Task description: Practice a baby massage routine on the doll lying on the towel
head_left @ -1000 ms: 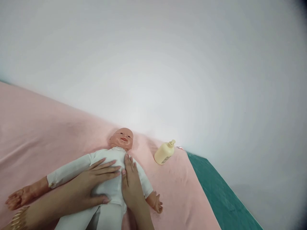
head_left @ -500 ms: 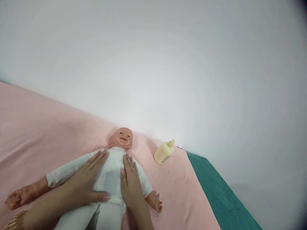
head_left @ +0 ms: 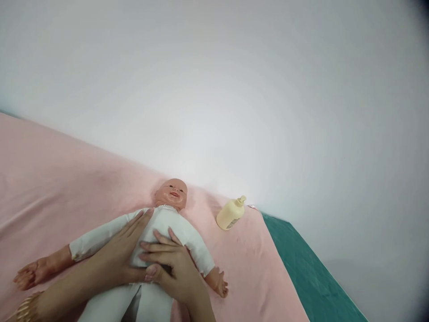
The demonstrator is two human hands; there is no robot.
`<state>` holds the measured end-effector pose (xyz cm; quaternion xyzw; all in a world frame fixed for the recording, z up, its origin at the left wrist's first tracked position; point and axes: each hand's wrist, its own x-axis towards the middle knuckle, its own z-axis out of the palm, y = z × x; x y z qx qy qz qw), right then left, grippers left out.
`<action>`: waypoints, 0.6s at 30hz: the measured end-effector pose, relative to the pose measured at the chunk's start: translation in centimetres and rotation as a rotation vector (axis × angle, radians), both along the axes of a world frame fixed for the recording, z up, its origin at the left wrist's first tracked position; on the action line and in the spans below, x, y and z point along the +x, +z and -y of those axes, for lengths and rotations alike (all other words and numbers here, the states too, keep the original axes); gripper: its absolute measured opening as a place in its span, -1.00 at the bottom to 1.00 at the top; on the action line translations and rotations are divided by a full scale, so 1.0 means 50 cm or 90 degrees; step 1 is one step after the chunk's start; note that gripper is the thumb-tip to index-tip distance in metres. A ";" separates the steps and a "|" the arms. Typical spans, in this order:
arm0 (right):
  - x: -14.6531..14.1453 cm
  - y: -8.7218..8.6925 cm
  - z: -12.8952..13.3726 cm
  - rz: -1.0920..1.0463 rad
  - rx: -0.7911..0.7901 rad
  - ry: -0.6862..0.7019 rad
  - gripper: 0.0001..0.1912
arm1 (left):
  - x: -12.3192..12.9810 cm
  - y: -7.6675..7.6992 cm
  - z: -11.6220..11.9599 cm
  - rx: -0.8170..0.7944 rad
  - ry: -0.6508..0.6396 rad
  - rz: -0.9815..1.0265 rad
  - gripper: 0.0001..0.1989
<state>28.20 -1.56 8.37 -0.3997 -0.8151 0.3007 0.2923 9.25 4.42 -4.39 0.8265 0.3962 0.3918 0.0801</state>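
A baby doll (head_left: 169, 219) in white cloth lies on its back, its head toward the wall and its arms spread. My left hand (head_left: 122, 252) rests flat along the side of the doll's torso at the left of the view, fingers stretched toward its shoulder. Across the doll's chest and belly lies my right hand (head_left: 176, 266), fingers spread and pointing left. The right thumb touches or overlaps the left thumb near the doll's waist. Neither hand grips anything. Parts of the doll's torso are hidden under both hands.
A pale yellow pump bottle (head_left: 230, 213) stands on the pink cloth (head_left: 254, 268), right of the doll's head. Green surface (head_left: 311, 264) shows past the cloth's right edge. A white wall (head_left: 214, 98) rises behind.
My right hand has turned and moved left, from along the doll's side to across its chest and belly. My left hand stays at about the same place on the doll.
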 end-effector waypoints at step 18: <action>0.010 -0.087 -0.040 0.072 -0.077 -0.316 -0.24 | -0.017 -0.021 -0.021 0.022 -0.022 -0.084 0.29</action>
